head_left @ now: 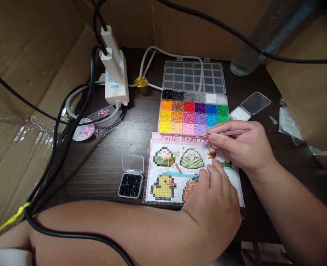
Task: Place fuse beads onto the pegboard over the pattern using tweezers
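Head view: right hand (245, 147) grasps pink tweezers (234, 132), tips above the clear pegboard (147, 196) lying over the Perler bead pattern sheet (237, 190). Left hand (215, 207) rests on the pegboard; grip cannot be told. Accuracy favours light pinching, steady support.

Brown cardboard wall (185, 40) runs along worktop's (108, 159) far edge, w/ L panel (36, 44) & R panel (304, 85) at its sides; clear tape (30, 131) glints on L one. Worktop's dark brown w/ wood grain, soft pale sheen nr ctr, dimmer twd R edge.
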`<state>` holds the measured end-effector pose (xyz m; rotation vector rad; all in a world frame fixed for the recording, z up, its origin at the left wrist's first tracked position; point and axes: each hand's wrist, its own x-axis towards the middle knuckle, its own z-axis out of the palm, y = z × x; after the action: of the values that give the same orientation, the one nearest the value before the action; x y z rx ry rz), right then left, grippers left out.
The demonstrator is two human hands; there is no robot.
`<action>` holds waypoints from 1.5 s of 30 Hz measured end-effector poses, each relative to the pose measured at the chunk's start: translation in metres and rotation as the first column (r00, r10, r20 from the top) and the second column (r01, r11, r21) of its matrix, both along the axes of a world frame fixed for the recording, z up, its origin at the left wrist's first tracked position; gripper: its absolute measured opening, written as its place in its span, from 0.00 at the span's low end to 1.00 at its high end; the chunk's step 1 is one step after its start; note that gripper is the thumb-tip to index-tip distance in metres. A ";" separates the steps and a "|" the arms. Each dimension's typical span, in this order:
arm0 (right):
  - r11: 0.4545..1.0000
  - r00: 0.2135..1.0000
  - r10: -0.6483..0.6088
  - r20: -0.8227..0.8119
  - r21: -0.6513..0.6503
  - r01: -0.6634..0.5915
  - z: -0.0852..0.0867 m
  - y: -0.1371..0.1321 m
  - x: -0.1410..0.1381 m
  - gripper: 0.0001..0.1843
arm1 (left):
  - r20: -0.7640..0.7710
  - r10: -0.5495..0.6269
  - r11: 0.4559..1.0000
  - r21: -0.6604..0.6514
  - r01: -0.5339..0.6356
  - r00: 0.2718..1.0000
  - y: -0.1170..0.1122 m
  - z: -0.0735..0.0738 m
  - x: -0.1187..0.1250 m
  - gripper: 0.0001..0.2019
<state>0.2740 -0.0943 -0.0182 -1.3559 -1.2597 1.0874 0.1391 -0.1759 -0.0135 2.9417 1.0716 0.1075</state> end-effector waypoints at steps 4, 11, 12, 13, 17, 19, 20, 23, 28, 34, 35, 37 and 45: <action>1.000 1.000 -0.007 -0.019 0.001 0.007 0.000 0.000 -0.001 0.05 | -0.017 -0.003 1.000 -0.010 0.003 1.000 0.000 0.001 0.000 0.32; 0.999 0.999 -0.005 -0.045 -0.044 0.003 0.004 0.002 -0.002 0.06 | -0.031 -0.011 1.000 0.002 0.011 0.999 0.002 0.000 0.001 0.35; 0.999 0.999 -0.001 -0.051 -0.046 -0.001 0.004 0.003 -0.002 0.06 | -0.032 -0.012 1.000 0.003 0.012 0.999 0.003 0.000 0.001 0.35; 0.999 0.998 0.001 -0.057 -0.046 -0.003 0.005 0.003 -0.002 0.06 | -0.032 -0.013 1.000 0.002 0.014 0.999 0.004 0.000 0.001 0.35; 0.999 0.997 -0.003 -0.079 -0.042 0.000 0.005 0.003 -0.002 0.06 | -0.040 -0.029 0.999 -0.016 0.028 0.999 0.006 0.001 -0.001 0.33; 0.999 0.996 0.000 -0.087 -0.040 -0.004 0.004 0.003 -0.002 0.06 | -0.044 -0.037 0.999 -0.029 0.035 0.998 0.006 0.001 -0.001 0.33; 0.999 0.996 0.002 -0.089 -0.039 -0.005 0.004 0.003 -0.002 0.06 | -0.043 -0.040 0.999 -0.035 0.039 0.998 0.006 0.001 -0.001 0.33; 0.999 0.996 -0.002 -0.092 -0.051 -0.003 0.005 0.003 -0.002 0.07 | -0.037 -0.045 0.998 -0.045 0.044 0.998 0.006 0.002 -0.001 0.33; 0.998 0.996 -0.002 -0.094 -0.060 -0.004 0.005 0.003 -0.002 0.08 | -0.047 -0.055 0.998 -0.036 0.053 0.997 0.008 0.003 0.000 0.34; 0.999 0.995 0.001 -0.102 -0.054 -0.007 0.003 0.003 -0.001 0.08 | -0.051 -0.049 0.999 -0.026 0.048 0.997 0.008 0.003 0.000 0.34; 0.998 0.995 -0.005 -0.103 -0.056 -0.001 0.003 0.003 -0.001 0.08 | -0.050 -0.047 0.999 -0.026 0.046 0.998 0.008 0.003 0.000 0.34; 0.998 0.994 -0.017 -0.107 -0.060 0.011 0.002 0.003 -0.001 0.09 | -0.043 -0.045 0.999 -0.026 0.044 0.998 0.007 0.003 0.000 0.33; 0.998 0.993 -0.013 -0.113 -0.064 0.006 0.002 0.003 -0.001 0.08 | -0.033 -0.028 0.999 -0.019 0.027 0.999 0.004 0.000 -0.001 0.34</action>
<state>0.2730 -0.0913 -0.0164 -1.3268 -1.1433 1.1900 0.1382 -0.1716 -0.0131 2.9503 1.0301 0.0481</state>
